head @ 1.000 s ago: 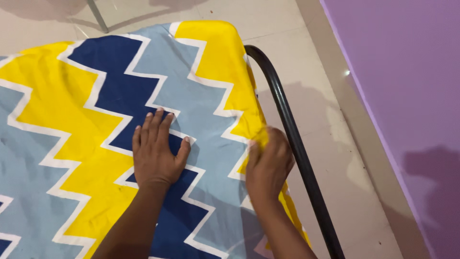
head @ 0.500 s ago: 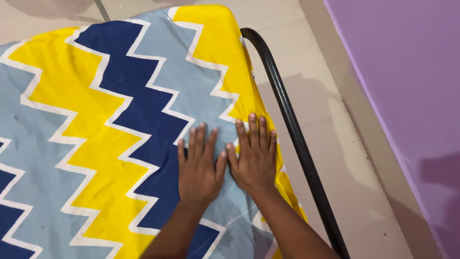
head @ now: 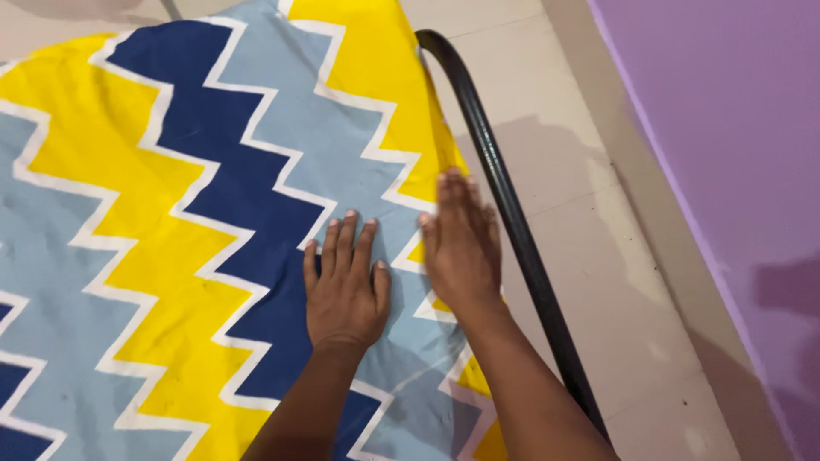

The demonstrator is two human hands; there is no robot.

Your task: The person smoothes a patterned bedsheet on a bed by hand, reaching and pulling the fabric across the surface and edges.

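Pressing flat with fingers spread, the left hand [head: 346, 286] is laid palm-down on the zigzag-patterned cloth [head: 171, 196], nothing being gripped. The right hand [head: 461, 248] is also held open on the cloth's yellow edge, just beside the black metal rail [head: 504, 196]. The cloth is spread across the frame above the tiled floor [head: 598, 239].

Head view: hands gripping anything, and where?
Nothing is held. The left hand lies flat, fingers spread, on the zigzag sheet; the right hand presses flat near its edge beside the black frame tube.
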